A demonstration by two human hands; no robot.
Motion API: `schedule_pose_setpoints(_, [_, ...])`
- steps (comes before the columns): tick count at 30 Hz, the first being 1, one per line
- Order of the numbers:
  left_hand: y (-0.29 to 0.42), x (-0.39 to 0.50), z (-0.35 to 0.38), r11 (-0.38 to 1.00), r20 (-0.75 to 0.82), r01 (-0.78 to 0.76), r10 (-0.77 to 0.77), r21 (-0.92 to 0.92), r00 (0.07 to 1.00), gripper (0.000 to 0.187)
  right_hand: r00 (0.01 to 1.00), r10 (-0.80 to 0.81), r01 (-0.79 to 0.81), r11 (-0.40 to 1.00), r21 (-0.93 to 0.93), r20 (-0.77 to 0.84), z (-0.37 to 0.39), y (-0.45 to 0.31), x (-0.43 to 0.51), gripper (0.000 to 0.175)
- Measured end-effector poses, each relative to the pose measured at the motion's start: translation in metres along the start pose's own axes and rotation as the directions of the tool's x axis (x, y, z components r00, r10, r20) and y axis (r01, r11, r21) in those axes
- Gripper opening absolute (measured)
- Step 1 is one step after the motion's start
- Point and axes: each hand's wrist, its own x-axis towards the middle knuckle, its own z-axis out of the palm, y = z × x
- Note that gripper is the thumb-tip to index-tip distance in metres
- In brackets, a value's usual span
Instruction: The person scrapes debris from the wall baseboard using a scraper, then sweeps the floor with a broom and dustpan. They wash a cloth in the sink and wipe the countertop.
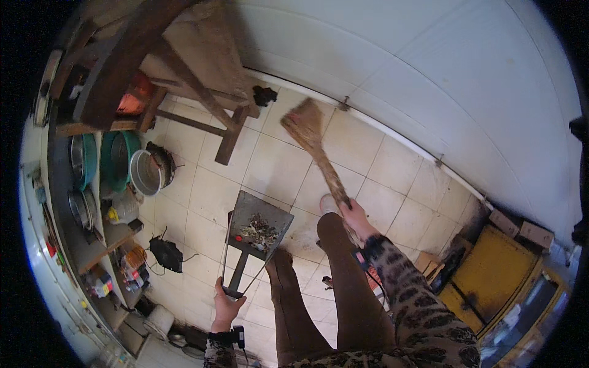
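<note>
My left hand (225, 303) grips the handle end of a long-handled dustpan (247, 207), whose pan hangs low in front of my left leg. Swept debris (260, 232) lies in the pan, with a small red cap (239, 238) among it. In my right hand (356, 218) is the handle of a straw broom (306, 122). Its bristle head reaches forward over the tiled floor (280, 156), towards the white wall, and looks slightly blurred. Whether the bristles touch the tiles I cannot tell.
A wooden stool or bench (232, 138) stands at the upper left. Shelves (99, 250) with basins and bottles line the left side. A white bucket (146, 172) and a black bag (166, 254) are near them. A pipe (391, 134) follows the wall; a yellow cabinet (499, 264) is at right.
</note>
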Motion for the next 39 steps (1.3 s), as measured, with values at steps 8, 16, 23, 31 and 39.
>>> schedule_pose_setpoints(8, [0.063, 0.014, 0.006, 0.983, 0.065, -0.165, 0.161, 0.078, 0.985, 0.094, 0.991, 0.12, -0.124, 0.989, -0.074, -0.058, -0.009, -0.003, 0.072, 0.044])
schedule_pose_setpoints(16, [0.091, 0.027, 0.001, 0.988, 0.131, -0.129, 0.117, 0.087, 0.984, 0.091, 0.901, 0.42, -0.371, 0.876, 0.309, -0.111, -0.04, 0.098, -0.046, 0.043])
schedule_pose_setpoints(23, [0.113, 0.031, 0.004, 0.985, 0.128, -0.149, 0.137, 0.089, 0.982, 0.091, 0.987, 0.116, -0.104, 0.989, 0.102, -0.115, -0.022, 0.03, -0.077, 0.049])
schedule_pose_setpoints(31, [0.144, 0.048, 0.015, 0.963, 0.144, -0.195, 0.169, 0.186, 0.975, 0.093, 0.989, 0.127, -0.135, 0.985, -0.106, -0.078, -0.069, 0.019, -0.008, 0.044])
schedule_pose_setpoints(39, [0.183, 0.053, 0.014, 0.934, 0.146, -0.276, 0.248, 0.226, 0.958, 0.09, 0.926, 0.349, -0.318, 0.927, 0.199, -0.146, -0.122, 0.137, -0.153, 0.047])
